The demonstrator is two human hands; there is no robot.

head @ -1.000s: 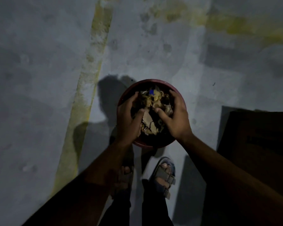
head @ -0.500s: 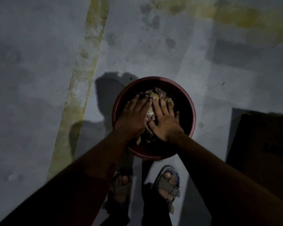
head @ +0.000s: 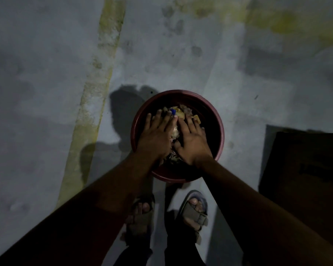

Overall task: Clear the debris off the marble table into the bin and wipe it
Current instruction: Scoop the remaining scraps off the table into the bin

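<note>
a dim grey concrete floor (head: 37, 93) with a yellowish stripe (head: 96, 89) holds the round red bin (head: 218, 120), just ahead of two sandalled feet. the left hand (head: 155, 137) and right hand (head: 192, 140) press flat, fingers straight, on the debris (head: 178, 112) heaped inside it. a dark box-like shape (head: 304, 169) sits at the right.

Bare forearms with no sleeves in view; 2 strapped grey sandals (head: 195, 215); dark trouser legs (head: 181, 254).
</note>
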